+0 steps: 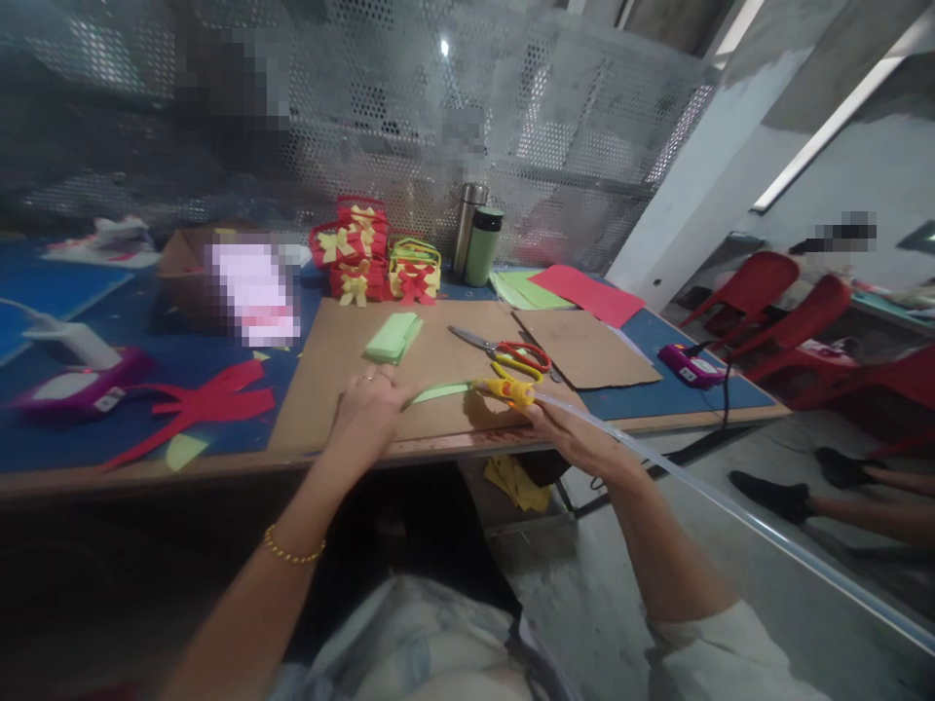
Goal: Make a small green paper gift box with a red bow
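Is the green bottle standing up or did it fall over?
Standing up. The green bottle sits on its base with its dark lid on top, right beside the taller silver flask.

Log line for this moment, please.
left hand: pinching green paper strip | right hand: gripping yellow tool at strip's far end | red-handled scissors: lying on cardboard, untouched

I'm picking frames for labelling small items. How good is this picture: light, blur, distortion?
Head view: wide-angle bend bows the table edge; the strip light glares top right; under the table falls into shadow; the left hand pinching the green paper strip and the right hand gripping the yellow tool look soft; pixelated blocks mask some areas.
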`<act>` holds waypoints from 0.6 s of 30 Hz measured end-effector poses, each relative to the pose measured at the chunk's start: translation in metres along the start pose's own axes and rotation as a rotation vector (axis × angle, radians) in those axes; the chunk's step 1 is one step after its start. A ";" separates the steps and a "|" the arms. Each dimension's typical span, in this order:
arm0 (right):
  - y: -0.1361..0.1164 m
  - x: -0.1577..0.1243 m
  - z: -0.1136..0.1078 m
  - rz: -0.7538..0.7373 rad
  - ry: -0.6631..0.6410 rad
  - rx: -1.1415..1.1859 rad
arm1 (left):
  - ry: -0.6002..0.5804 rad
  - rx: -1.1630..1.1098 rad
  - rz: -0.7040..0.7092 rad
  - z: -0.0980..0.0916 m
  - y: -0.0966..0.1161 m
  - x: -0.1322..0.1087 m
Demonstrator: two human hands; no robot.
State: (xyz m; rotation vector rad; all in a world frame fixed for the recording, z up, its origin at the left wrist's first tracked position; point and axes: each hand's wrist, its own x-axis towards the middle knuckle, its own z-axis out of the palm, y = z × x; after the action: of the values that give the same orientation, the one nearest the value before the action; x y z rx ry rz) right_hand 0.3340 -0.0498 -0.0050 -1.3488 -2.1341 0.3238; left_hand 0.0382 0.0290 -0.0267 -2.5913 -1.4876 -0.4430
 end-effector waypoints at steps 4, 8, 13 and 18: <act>0.001 -0.006 -0.005 0.025 0.007 -0.017 | 0.021 -0.017 -0.001 0.003 -0.001 0.001; 0.008 -0.009 -0.008 0.034 0.061 -0.018 | 0.009 0.004 -0.008 0.000 0.001 0.001; 0.014 -0.008 -0.005 0.057 0.062 -0.014 | -0.003 0.023 -0.014 -0.003 0.003 0.000; 0.011 -0.009 -0.007 0.047 0.065 -0.044 | 0.014 0.019 0.004 0.000 0.001 0.000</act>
State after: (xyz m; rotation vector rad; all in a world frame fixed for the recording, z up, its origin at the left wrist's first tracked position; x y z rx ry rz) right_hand 0.3485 -0.0533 -0.0080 -1.4168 -2.0699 0.2503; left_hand 0.0390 0.0287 -0.0267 -2.5711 -1.4744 -0.4441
